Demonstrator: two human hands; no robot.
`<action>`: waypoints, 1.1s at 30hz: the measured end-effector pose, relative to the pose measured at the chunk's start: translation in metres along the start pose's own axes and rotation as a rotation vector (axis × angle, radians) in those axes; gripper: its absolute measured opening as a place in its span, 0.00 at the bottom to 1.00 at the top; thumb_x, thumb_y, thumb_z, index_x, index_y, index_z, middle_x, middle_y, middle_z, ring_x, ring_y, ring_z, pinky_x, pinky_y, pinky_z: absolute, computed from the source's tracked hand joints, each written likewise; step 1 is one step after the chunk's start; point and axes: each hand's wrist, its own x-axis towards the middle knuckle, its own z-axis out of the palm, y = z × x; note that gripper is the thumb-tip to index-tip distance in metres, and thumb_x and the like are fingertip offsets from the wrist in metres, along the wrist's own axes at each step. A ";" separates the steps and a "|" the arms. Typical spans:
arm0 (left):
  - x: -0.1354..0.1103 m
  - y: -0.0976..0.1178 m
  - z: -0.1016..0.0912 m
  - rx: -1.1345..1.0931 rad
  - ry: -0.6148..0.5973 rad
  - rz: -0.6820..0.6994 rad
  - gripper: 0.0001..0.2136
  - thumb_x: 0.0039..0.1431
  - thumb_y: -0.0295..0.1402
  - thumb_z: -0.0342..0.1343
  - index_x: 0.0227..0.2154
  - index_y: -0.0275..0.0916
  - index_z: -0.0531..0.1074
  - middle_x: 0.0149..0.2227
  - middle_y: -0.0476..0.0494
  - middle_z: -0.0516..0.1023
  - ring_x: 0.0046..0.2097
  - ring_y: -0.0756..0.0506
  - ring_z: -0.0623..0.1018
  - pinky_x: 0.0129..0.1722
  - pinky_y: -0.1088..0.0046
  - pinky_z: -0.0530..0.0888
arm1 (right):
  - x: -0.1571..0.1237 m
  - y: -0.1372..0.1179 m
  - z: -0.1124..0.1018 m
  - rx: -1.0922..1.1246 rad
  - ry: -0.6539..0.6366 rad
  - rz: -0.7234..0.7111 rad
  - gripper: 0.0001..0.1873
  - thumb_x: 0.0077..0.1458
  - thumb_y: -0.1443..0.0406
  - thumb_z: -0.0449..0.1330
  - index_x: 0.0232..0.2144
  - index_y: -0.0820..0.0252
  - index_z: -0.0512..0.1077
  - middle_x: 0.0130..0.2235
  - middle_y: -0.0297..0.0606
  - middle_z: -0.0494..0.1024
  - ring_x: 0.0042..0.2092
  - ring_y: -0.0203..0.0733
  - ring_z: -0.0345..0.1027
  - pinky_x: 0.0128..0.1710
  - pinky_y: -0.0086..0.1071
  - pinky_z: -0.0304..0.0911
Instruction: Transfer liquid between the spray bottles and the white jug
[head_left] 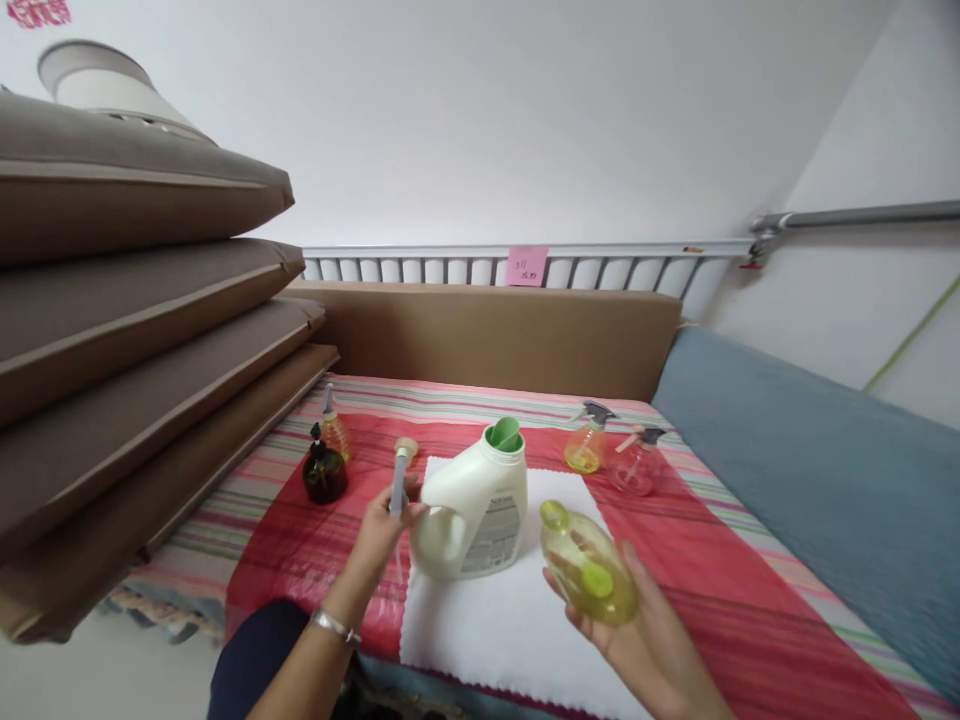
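My left hand (390,510) is closed around a grey and cream pump head (400,478), its thin tube hanging below. In my right hand (622,625) lies a clear yellow bottle (589,570), tilted, with its uncapped neck toward the upper left and some liquid or tint at the bottom. Between the hands stands a large white detergent jug (480,510) with an open green spout (505,436) and a grey label, upright on a white scallop-edged cloth (517,630).
To the left stand a dark pump bottle (325,472) and an amber ribbed bottle (335,435). A yellow spray bottle (586,445) and a pink spray bottle (636,466) are at right. Stacked brown cushions (135,300) rise at left; a blue padded panel (810,470) borders the right.
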 end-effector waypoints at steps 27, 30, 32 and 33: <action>-0.076 0.107 0.043 -0.386 0.043 0.324 0.17 0.47 0.31 0.63 0.42 0.42 0.72 0.35 0.47 0.77 0.36 0.46 0.77 0.36 0.71 0.74 | -0.012 0.088 0.020 0.160 -0.040 0.219 0.27 0.52 0.49 0.59 0.50 0.53 0.61 0.36 0.38 0.78 0.34 0.43 0.74 0.26 0.30 0.64; -0.079 0.091 0.048 -0.265 -0.053 0.273 0.16 0.49 0.35 0.61 0.43 0.42 0.72 0.40 0.43 0.78 0.42 0.42 0.77 0.42 0.65 0.73 | -0.017 0.083 0.033 0.152 -0.079 0.204 0.27 0.52 0.49 0.59 0.50 0.55 0.62 0.37 0.40 0.78 0.35 0.43 0.73 0.27 0.31 0.64; -0.082 0.077 0.052 -0.155 -0.120 0.200 0.16 0.50 0.39 0.60 0.42 0.41 0.73 0.43 0.40 0.77 0.45 0.39 0.75 0.46 0.62 0.71 | -0.021 0.081 0.043 0.147 -0.102 0.172 0.27 0.53 0.49 0.58 0.50 0.56 0.63 0.39 0.41 0.77 0.36 0.44 0.73 0.27 0.32 0.64; -0.084 0.070 0.055 -0.116 -0.138 0.172 0.16 0.50 0.40 0.59 0.42 0.41 0.73 0.44 0.39 0.77 0.46 0.38 0.75 0.47 0.61 0.70 | -0.023 0.080 0.047 0.147 -0.097 0.144 0.27 0.53 0.49 0.58 0.51 0.55 0.63 0.41 0.42 0.77 0.37 0.45 0.73 0.28 0.32 0.64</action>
